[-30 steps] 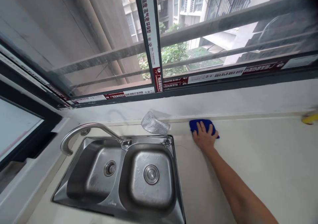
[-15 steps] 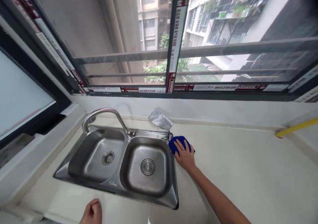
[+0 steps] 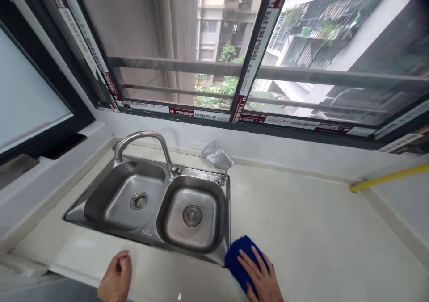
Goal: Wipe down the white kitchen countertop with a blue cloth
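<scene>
Under my right hand (image 3: 259, 273) is a bunched blue cloth (image 3: 239, 259), gripped against the countertop with my fingers spread over its top. The cloth lies at the front right corner of the steel double-bowl sink (image 3: 152, 239), touching or nearly touching its rim. My left hand (image 3: 116, 275) is curled into a loose fist over the counter's front edge, in front of the left bowl. Nothing shows in its fingers.
A curved faucet (image 3: 142, 134) rises behind the bowls. Silvery bubble wrap (image 3: 218, 155) stands at the sink's back right corner, over a small metal fitting (image 3: 221, 180). Pale countertop (image 3: 301, 221) extends right, towards a yellow pipe (image 3: 385, 181). A window (image 3: 174, 110) runs behind.
My right hand has drawn the blue cloth from the sink's back right corner along its right side to the front corner. My left hand stays curled, and the view has shifted somewhat.
</scene>
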The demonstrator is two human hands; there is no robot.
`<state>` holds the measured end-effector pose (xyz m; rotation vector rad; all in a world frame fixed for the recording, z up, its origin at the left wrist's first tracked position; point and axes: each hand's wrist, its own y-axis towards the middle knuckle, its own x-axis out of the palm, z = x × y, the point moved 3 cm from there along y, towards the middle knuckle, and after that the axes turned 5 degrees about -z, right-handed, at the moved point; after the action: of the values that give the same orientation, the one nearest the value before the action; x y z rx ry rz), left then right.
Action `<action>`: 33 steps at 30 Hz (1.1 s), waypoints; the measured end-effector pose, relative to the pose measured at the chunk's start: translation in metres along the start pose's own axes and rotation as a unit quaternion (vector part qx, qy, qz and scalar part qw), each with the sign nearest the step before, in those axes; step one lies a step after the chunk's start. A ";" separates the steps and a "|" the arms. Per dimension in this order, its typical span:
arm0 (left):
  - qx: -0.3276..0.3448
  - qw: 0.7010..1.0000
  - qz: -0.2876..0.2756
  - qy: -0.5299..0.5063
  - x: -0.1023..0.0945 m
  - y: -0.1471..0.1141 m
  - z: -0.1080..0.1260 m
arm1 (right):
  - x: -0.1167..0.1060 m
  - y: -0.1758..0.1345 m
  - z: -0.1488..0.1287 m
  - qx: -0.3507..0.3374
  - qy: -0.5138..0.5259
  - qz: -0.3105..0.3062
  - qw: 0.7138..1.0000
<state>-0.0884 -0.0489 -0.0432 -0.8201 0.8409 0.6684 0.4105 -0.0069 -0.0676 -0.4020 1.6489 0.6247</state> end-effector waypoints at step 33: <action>0.018 0.999 0.030 0.016 -0.003 -0.006 0.008 | 0.017 0.145 0.077 0.184 -0.044 -0.018 0.982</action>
<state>-0.0826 -0.0455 -0.0349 -0.7768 0.9067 0.6935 0.3840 0.1558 -0.0659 -0.1315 1.6270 0.2945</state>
